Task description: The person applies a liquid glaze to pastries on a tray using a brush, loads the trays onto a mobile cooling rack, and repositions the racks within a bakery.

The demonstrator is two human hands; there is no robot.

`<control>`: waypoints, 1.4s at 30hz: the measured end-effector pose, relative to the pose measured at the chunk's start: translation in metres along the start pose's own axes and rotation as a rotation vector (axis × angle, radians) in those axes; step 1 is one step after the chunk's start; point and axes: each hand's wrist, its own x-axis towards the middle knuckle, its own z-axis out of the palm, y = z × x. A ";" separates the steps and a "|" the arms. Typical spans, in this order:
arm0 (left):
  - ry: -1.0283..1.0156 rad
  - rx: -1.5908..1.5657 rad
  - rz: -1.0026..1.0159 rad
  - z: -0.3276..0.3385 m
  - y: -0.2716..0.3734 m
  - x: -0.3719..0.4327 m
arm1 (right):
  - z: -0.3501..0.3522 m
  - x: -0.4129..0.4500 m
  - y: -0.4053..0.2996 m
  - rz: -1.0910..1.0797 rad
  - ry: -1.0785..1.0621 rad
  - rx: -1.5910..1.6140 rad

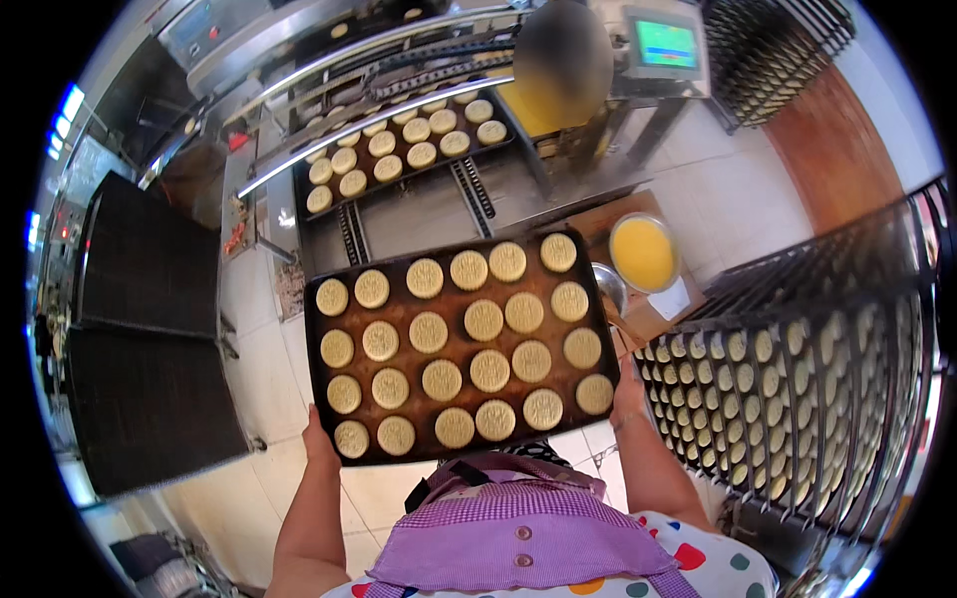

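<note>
Between my two hands I hold a dark baking tray (456, 299) in front of my body, above the tiled floor. Several round, pale mooncakes (490, 370) with stamped tops stand on it in four rough rows. My left hand (320, 441) grips the tray's near left edge, its thumb along the rim. At the right edge, near the lower corner, my right hand (626, 392) grips it. The fingers of both hands are largely hidden under the tray. Just beyond it, a second tray of mooncakes (417, 155) rests on the chain conveyor (471, 187) of a steel machine.
Right of my tray, a bowl of yellow liquid (644, 253) and a metal bowl (609, 288) sit on a brown board (635, 205). A rack (777, 404) loaded with mooncake trays stands close on the right. Dark panels (149, 396) stand left. A blurred round shape (564, 63) covers part of the machine.
</note>
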 end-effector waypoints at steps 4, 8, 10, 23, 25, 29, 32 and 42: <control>-0.206 0.073 0.014 -0.003 0.048 -0.025 | -0.069 -0.079 0.041 -0.012 0.045 0.217; -0.642 -0.014 0.018 0.034 0.114 -0.041 | -0.126 -0.167 0.052 -0.192 0.075 0.492; -0.887 -0.014 0.022 0.048 0.149 -0.058 | -0.152 -0.226 0.050 -0.359 0.017 0.645; -2.038 -0.308 0.335 0.151 0.276 -0.268 | -0.337 -0.523 0.050 -1.562 0.651 1.081; -2.224 -0.381 0.445 0.176 0.283 -0.321 | -0.398 -0.550 0.045 -1.609 0.851 0.884; -2.342 -0.445 0.297 0.209 0.305 -0.372 | -0.440 -0.599 0.064 -1.804 0.088 0.851; -2.140 -0.508 0.308 0.181 0.317 -0.369 | -0.423 -0.636 0.092 -1.789 0.335 0.707; -1.439 -0.012 1.002 0.309 0.337 -0.436 | -0.477 -0.563 -0.035 -1.221 1.020 0.486</control>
